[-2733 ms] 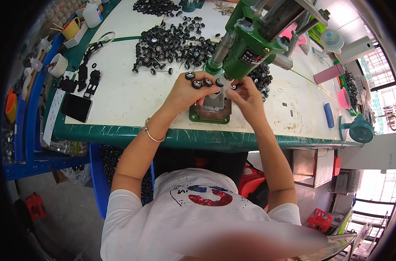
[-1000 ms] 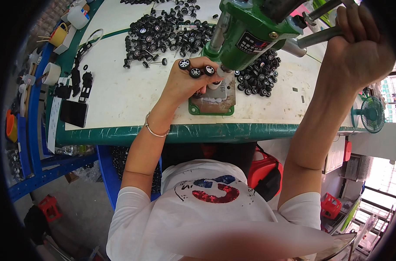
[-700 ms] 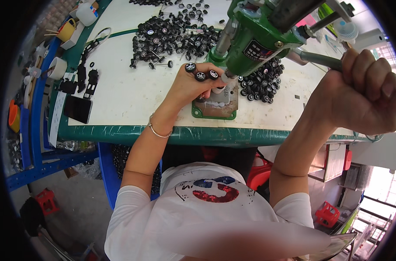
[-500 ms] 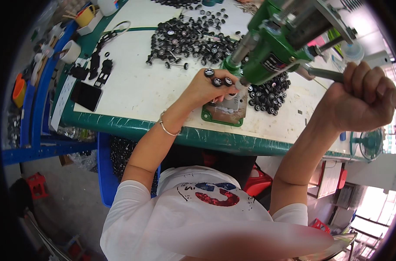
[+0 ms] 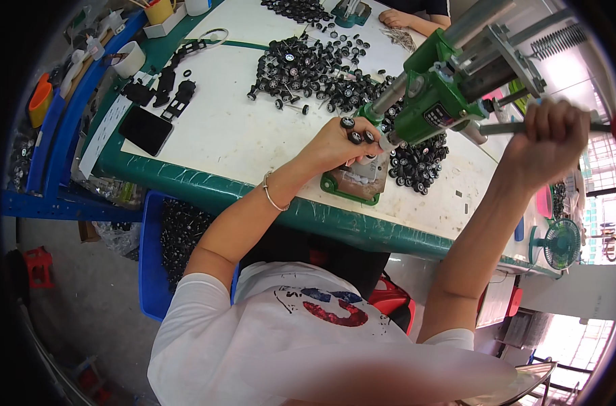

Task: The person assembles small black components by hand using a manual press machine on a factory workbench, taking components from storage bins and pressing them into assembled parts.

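My left hand (image 5: 330,147) is closed around several small black toy wheels (image 5: 355,137) with silver hubs, some seemingly joined by thin axles. It sits right under the ram of a green hand press (image 5: 426,111), above the press's base plate (image 5: 354,189). What the fingertips pinch at the ram is mostly hidden. My right hand (image 5: 548,142), slightly blurred, wraps round the press's metal lever (image 5: 501,128) on the right.
Loose wheels (image 5: 288,68) lie heaped behind the press, with another pile (image 5: 416,162) beside it. A phone (image 5: 145,130) and black plastic parts (image 5: 180,99) lie at left. Below the table edge is a blue bin (image 5: 152,271). Across the table rests another person's hand (image 5: 394,18).
The lever has swung from sloping down at its outer end to nearly level, with my right hand still on it. My left hand stays at the press. The view has shifted, bringing another person's arm in.
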Demonstrator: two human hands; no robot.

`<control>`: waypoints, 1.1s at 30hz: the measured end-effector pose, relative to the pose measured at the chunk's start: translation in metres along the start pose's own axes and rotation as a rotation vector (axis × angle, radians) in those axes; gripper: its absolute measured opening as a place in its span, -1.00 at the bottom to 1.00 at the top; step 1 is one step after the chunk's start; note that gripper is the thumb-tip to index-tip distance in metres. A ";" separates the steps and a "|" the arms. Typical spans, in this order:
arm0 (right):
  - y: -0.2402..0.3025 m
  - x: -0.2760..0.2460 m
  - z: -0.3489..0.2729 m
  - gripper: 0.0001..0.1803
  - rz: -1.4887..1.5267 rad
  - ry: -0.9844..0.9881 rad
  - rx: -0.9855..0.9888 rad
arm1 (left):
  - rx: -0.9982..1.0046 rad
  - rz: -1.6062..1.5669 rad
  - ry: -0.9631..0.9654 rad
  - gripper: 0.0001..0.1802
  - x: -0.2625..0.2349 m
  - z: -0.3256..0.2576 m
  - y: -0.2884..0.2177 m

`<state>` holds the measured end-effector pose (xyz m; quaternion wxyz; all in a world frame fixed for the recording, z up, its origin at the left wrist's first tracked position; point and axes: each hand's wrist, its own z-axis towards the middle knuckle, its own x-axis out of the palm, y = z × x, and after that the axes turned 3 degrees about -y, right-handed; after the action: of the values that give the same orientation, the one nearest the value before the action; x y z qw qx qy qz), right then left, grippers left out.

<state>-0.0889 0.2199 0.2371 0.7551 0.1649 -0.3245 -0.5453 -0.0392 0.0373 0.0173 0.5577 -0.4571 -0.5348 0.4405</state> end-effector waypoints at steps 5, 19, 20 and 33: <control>-0.059 -0.017 0.055 -0.76 -0.048 -0.040 0.263 | -0.069 -0.361 -0.131 -0.82 -0.008 0.003 0.007; -0.071 -0.068 -0.012 -0.60 -0.323 0.075 0.335 | -0.099 -0.097 -0.442 -0.75 -0.093 -0.013 0.002; -0.073 -0.072 -0.023 -0.57 -0.389 0.011 0.344 | -0.069 0.074 -0.457 -0.76 -0.096 -0.011 0.002; -0.091 -0.124 -0.167 -0.77 -1.196 0.731 0.357 | -0.066 0.745 -0.446 -0.80 -0.089 0.010 0.012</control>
<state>-0.0664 0.2856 0.0205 0.3495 0.6068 0.0103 -0.7138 -0.0523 -0.0477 -0.0115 0.2166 -0.5298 -0.4547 0.6824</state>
